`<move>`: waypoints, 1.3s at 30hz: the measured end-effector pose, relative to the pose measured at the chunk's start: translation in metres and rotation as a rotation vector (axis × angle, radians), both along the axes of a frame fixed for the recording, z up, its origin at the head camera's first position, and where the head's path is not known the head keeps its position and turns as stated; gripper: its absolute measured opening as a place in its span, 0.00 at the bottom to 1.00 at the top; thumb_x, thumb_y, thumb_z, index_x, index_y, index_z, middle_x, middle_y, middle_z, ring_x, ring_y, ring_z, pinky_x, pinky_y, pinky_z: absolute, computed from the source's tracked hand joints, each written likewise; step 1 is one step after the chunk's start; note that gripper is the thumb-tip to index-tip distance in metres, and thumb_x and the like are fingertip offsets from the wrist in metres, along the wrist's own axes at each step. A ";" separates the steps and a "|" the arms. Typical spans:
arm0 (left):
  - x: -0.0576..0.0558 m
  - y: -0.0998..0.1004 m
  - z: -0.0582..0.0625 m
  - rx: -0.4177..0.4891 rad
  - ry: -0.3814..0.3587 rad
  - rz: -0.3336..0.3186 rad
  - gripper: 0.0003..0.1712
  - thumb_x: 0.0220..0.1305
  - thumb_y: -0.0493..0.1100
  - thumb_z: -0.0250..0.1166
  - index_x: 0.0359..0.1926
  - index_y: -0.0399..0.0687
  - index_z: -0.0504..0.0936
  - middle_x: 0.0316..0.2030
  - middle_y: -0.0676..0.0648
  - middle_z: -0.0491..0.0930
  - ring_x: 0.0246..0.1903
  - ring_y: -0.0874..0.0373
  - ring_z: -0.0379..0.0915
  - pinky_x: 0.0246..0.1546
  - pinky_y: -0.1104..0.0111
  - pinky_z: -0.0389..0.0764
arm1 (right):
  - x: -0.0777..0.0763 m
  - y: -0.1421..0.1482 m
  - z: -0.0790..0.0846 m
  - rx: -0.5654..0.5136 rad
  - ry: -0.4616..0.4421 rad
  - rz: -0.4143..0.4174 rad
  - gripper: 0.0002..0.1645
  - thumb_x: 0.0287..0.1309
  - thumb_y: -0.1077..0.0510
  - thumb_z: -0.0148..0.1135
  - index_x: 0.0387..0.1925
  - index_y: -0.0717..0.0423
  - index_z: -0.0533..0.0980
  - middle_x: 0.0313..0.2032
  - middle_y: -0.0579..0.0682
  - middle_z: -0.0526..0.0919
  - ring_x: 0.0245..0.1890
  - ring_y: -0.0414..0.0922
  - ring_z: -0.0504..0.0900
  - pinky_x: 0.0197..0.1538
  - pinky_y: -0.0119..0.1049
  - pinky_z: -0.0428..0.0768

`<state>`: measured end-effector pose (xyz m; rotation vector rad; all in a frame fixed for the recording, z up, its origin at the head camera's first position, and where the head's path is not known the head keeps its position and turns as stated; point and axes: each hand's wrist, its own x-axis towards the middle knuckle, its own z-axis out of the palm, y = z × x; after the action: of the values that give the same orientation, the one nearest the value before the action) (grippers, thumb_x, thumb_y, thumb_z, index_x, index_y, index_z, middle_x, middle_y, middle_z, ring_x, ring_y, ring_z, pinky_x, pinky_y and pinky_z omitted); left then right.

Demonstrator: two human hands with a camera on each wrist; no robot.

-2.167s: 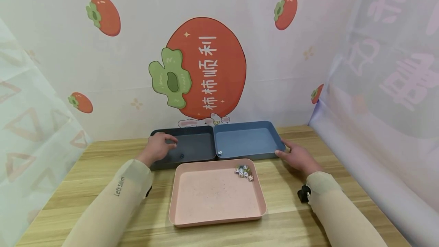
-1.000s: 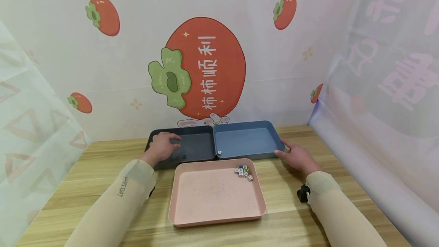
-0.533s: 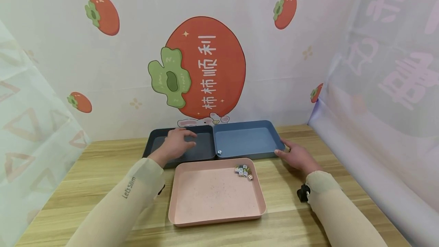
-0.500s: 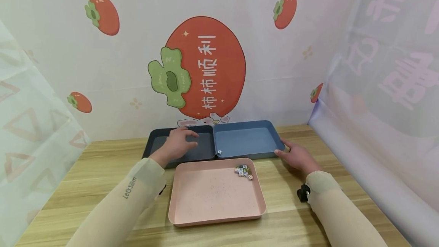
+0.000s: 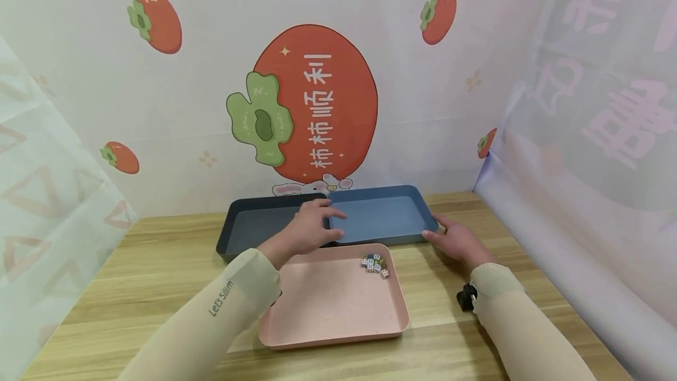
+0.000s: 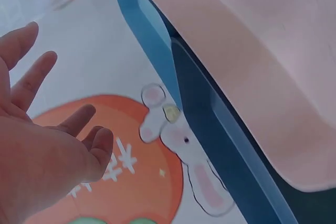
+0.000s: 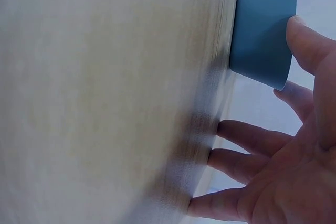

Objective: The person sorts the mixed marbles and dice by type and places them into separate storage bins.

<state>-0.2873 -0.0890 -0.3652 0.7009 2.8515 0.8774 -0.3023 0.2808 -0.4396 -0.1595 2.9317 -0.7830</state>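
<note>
In the head view my left hand [image 5: 309, 228] is over the seam between the dark grey tray [image 5: 224, 234] and the blue tray [image 5: 378, 216]. Its fingers are spread and loosely bent, and the left wrist view has nothing between them. My right hand [image 5: 457, 241] is at the blue tray's right end. There the thumb [image 7: 302, 38] is at the rim and the index finger [image 7: 295, 98] at the end wall, holding the corner between them. The other fingers touch the table. Several small dice [image 5: 374, 263] cluster in the pink tray [image 5: 267, 322]. My left hand and forearm cover parts of all three trays.
A wooden table [image 5: 439, 334] bears the three trays, the pink one nearest me. Behind them rises a white cloth backdrop [image 5: 211, 75] with persimmon prints. More cloth hangs along the left and right sides. A black wrist device [image 5: 466, 297] sits by my right sleeve.
My left hand has moved right, from over the dark tray to its seam with the blue tray. It now hides the die seen earlier in the blue tray. My right hand stays put.
</note>
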 end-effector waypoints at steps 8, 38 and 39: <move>0.009 0.026 -0.010 -0.049 -0.015 -0.055 0.27 0.62 0.53 0.71 0.63 0.61 0.80 0.75 0.42 0.52 0.73 0.41 0.41 0.66 0.38 0.49 | 0.001 0.000 -0.003 -0.003 -0.002 0.000 0.48 0.70 0.35 0.52 0.77 0.59 0.52 0.64 0.74 0.68 0.62 0.70 0.68 0.60 0.66 0.64; 0.022 0.067 -0.061 -0.295 0.017 -0.133 0.17 0.65 0.48 0.65 0.53 0.70 0.87 0.76 0.41 0.51 0.75 0.40 0.35 0.68 0.42 0.45 | -0.003 0.000 -0.004 -0.001 0.015 -0.001 0.47 0.71 0.37 0.53 0.77 0.60 0.52 0.64 0.74 0.66 0.62 0.71 0.67 0.61 0.66 0.64; 0.022 0.067 -0.061 -0.300 0.017 -0.135 0.17 0.66 0.48 0.65 0.54 0.70 0.86 0.76 0.41 0.51 0.75 0.40 0.35 0.69 0.43 0.45 | -0.003 0.000 -0.004 0.000 0.014 -0.002 0.47 0.71 0.37 0.53 0.77 0.60 0.52 0.64 0.74 0.66 0.62 0.71 0.67 0.61 0.66 0.64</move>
<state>-0.2651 -0.0218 -0.4266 0.8492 2.8207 0.4152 -0.3054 0.2809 -0.4432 -0.1636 2.9453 -0.7858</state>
